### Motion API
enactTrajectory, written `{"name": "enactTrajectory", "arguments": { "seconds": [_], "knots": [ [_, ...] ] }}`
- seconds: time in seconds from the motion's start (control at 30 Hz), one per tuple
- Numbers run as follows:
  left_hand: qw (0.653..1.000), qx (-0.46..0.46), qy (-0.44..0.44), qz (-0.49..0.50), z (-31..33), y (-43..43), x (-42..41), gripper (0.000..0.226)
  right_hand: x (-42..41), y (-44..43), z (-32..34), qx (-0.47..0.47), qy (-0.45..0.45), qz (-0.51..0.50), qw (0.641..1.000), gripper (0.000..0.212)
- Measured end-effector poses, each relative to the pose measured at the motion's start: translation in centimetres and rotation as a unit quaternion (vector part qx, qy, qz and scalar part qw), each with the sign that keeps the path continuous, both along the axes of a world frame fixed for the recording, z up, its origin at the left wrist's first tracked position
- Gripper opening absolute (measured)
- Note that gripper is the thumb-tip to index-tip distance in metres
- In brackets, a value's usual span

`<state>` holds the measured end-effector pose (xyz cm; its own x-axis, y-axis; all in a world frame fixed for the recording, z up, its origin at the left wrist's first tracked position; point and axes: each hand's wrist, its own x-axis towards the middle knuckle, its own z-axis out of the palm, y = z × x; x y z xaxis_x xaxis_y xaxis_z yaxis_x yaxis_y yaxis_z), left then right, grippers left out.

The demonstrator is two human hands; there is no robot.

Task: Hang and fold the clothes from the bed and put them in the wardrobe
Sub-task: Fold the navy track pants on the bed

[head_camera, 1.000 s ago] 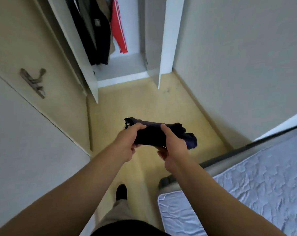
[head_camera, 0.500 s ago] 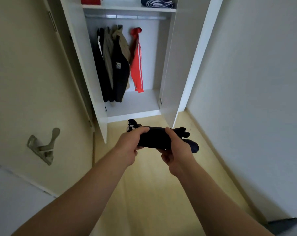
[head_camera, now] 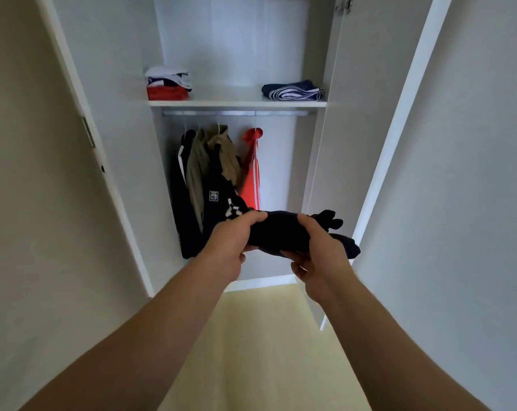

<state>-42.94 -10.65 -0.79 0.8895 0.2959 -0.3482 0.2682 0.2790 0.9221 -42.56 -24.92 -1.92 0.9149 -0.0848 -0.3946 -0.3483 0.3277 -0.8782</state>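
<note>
Nearest the camera, a folded dark navy garment (head_camera: 278, 232) is held out flat in front, gripped at both ends. Its left end is clamped by the left hand (head_camera: 227, 249), thumb on top. The right part is wrapped by the right hand (head_camera: 322, 259) the same way, with the fingers (head_camera: 296, 257) curled underneath. A bit of cloth is left poking out past them to the right.

Below the fingers, pale yellow floor (head_camera: 266, 336) is seen. Just beyond them the wardrobe (head_camera: 233, 40) is faced, with both doors swung wide.

Right behind the left-hand fingers a dark jacket (head_camera: 189, 209) is hung, with a khaki piece (head_camera: 221, 155) beside it. A red garment with white stripes (head_camera: 251, 179) is hung above the bundle, all on the rail (head_camera: 236, 113).

Higher up on the shelf (head_camera: 236, 103), a red and white folded stack (head_camera: 168, 84) is parked up-left of the fingers. A navy striped folded piece (head_camera: 293, 91) is parked up-right.
</note>
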Motion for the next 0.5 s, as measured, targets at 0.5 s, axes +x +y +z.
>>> {"name": "enactTrajectory", "arguments": {
  "seconds": [0.5],
  "knots": [
    [0.983,-0.005,-0.181,0.001,10.7,4.7,35.5,0.016,35.2,4.4,12.0,0.02,-0.183,0.008,0.983,0.029]
  ]
}}
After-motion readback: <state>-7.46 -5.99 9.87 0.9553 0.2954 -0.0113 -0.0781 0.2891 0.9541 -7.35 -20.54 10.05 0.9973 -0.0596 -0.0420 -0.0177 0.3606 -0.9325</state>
